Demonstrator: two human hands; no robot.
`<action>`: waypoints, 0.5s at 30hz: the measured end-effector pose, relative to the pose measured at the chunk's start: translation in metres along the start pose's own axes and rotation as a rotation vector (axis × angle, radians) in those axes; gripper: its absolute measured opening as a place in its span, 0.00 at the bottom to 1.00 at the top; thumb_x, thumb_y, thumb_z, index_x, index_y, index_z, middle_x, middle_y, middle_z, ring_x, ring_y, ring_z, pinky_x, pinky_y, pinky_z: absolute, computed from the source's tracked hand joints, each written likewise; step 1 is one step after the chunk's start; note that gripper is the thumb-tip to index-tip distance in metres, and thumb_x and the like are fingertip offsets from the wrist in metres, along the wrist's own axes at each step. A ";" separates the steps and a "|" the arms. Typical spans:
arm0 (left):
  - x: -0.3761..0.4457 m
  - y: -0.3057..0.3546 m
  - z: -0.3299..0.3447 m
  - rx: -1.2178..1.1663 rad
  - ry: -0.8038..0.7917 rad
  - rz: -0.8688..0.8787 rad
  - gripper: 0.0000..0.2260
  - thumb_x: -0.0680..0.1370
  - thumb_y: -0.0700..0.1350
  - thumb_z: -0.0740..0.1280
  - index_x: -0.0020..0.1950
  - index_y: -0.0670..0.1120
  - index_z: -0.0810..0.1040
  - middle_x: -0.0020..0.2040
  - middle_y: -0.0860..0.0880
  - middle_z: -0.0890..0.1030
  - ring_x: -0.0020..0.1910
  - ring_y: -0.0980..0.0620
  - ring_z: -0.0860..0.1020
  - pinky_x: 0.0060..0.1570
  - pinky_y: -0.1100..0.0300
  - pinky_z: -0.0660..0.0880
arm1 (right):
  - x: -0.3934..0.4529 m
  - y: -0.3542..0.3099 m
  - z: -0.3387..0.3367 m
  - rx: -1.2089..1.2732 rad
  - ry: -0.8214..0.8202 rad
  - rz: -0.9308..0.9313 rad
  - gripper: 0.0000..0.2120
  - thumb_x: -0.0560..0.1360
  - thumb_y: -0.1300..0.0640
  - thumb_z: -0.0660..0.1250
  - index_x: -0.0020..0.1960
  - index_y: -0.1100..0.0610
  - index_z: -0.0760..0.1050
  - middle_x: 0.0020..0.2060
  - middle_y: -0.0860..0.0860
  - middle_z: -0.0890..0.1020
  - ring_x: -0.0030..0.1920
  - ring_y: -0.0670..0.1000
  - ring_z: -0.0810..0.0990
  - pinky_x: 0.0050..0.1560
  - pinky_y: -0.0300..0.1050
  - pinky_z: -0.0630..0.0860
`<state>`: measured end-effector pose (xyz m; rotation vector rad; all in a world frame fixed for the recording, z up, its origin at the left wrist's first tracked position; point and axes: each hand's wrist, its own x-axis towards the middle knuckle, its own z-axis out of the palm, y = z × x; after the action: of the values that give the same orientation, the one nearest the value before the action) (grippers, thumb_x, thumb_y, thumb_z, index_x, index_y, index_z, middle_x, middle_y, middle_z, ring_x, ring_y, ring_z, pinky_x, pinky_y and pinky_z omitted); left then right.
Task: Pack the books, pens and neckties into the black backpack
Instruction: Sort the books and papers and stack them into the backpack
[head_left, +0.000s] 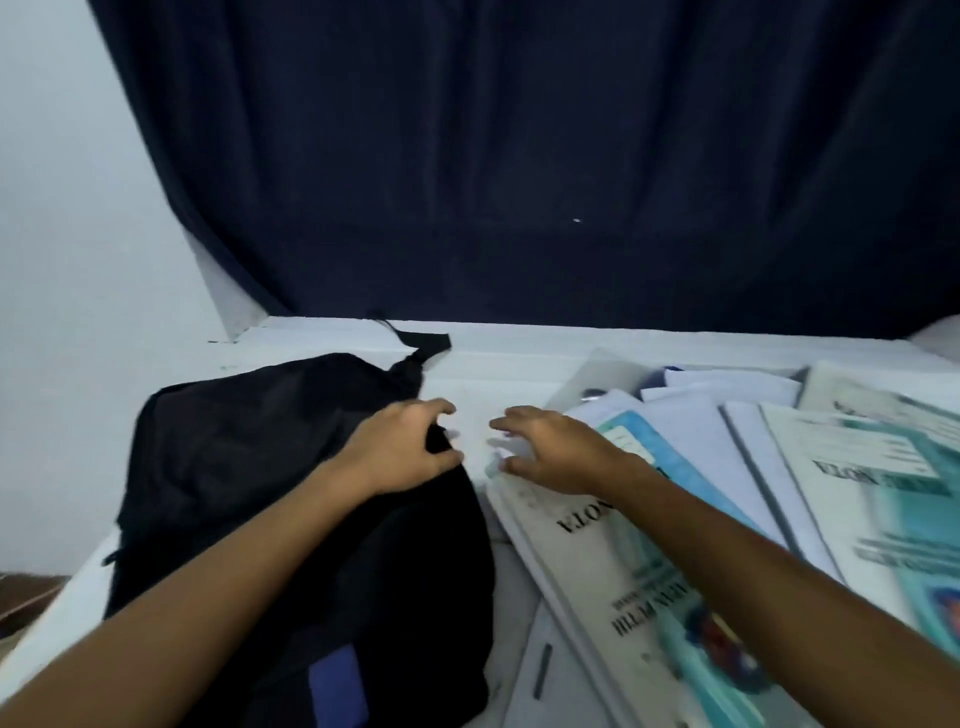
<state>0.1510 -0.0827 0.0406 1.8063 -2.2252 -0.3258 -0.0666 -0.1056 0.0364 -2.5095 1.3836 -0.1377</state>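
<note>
Black backpack (291, 499) laid flat at left on white table (498, 358), its right edge pinched by left hand (402, 447), right hand (550, 452) spread over nearest of the fanned books (613, 571) at right.

Dark navy curtain (519, 156) hanging in folds across the back, its hem meeting the far edge of a white table (519, 353). Pale wall (62, 208) to the left of the curtain. Small white speck (576, 220) low on the fabric. Patch of brown floor (26, 597) visible past the table's left edge, blurred.
</note>
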 end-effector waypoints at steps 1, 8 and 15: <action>-0.006 0.022 0.015 -0.080 -0.011 0.027 0.26 0.72 0.59 0.71 0.68 0.54 0.73 0.61 0.51 0.79 0.60 0.48 0.76 0.59 0.54 0.74 | -0.022 0.016 -0.007 0.038 0.033 0.052 0.26 0.77 0.47 0.65 0.73 0.50 0.66 0.72 0.50 0.68 0.69 0.52 0.69 0.66 0.45 0.66; -0.048 0.111 0.107 -0.019 -0.218 0.159 0.51 0.60 0.81 0.49 0.78 0.55 0.59 0.79 0.48 0.55 0.78 0.46 0.50 0.75 0.49 0.50 | -0.142 0.110 -0.023 0.195 0.100 0.398 0.23 0.75 0.51 0.69 0.68 0.54 0.73 0.65 0.54 0.77 0.62 0.54 0.76 0.61 0.45 0.72; -0.065 0.124 0.151 0.113 -0.212 0.122 0.57 0.56 0.85 0.35 0.79 0.56 0.39 0.77 0.47 0.31 0.75 0.44 0.29 0.73 0.41 0.33 | -0.175 0.106 0.006 0.173 0.088 0.405 0.03 0.72 0.59 0.63 0.41 0.54 0.74 0.42 0.51 0.80 0.48 0.56 0.79 0.46 0.49 0.79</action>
<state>-0.0014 0.0076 -0.0644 1.7531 -2.5336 -0.3909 -0.2461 -0.0113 0.0093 -2.0600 1.7980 -0.2741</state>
